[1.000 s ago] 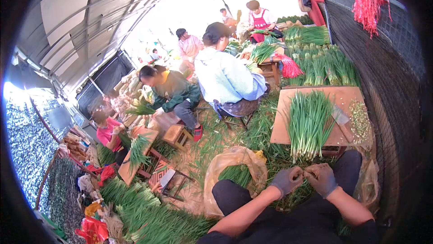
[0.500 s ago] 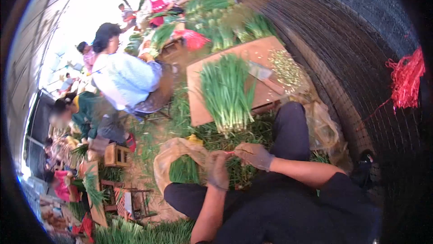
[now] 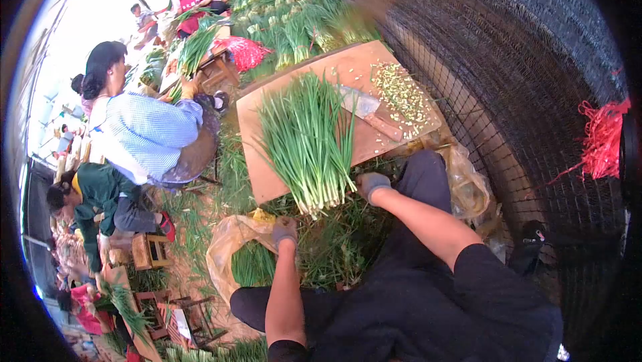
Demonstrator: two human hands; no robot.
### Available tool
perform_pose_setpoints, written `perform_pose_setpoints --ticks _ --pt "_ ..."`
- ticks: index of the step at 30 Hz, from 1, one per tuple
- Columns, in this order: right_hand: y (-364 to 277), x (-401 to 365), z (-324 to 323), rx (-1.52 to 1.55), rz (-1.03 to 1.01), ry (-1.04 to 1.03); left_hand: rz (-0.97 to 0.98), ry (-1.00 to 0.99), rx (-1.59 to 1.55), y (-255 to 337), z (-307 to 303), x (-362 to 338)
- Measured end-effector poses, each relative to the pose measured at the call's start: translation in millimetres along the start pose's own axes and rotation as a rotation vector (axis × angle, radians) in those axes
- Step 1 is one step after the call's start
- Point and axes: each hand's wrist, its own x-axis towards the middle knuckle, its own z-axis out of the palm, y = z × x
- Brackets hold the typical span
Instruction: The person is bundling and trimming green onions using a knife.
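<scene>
A loose bunch of long green stalks with pale ends [image 3: 307, 141], looking like garlic chives, lies across a brown board [image 3: 257, 185]. The pale ends stick out over the board's near edge. My left hand [image 3: 285, 229], in a grey glove, is below and left of those ends, its fingers curled closed. On the other side, my right hand [image 3: 372, 185], gloved too, is closed by the board's edge, just right of the stalk ends. What either hand holds is too small or hidden to make out. A cleaver [image 3: 361, 104] with a wooden handle rests on the board.
Chopped pale bits [image 3: 404, 98] cover the board's right side. A plastic bag [image 3: 217, 255] with greens stands beside my left knee. Red string [image 3: 602, 138] hangs from the dark netting at right. A co-worker in a blue checked shirt [image 3: 150, 128] sits to the left; tied bunches [image 3: 294, 28] lie behind.
My hands were together below the bunch with a bit of red string between them. They have moved apart, the right one up towards the board, and the string no longer shows. The view has shifted.
</scene>
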Motion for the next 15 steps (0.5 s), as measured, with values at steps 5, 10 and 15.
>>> perform_pose_setpoints --ticks 5,10,15 --pt "-12.5 -11.6 -72.3 -0.014 -0.057 0.086 0.014 0.260 -0.140 51.8 -22.6 16.8" --pt "-13.4 -1.8 -86.6 -0.042 -0.255 0.289 0.076 0.275 -0.091 72.5 -39.9 15.1" --pt "-37.9 27.7 -67.5 -0.099 -0.361 0.134 0.084 0.153 -0.200 74.8 -72.7 24.2"
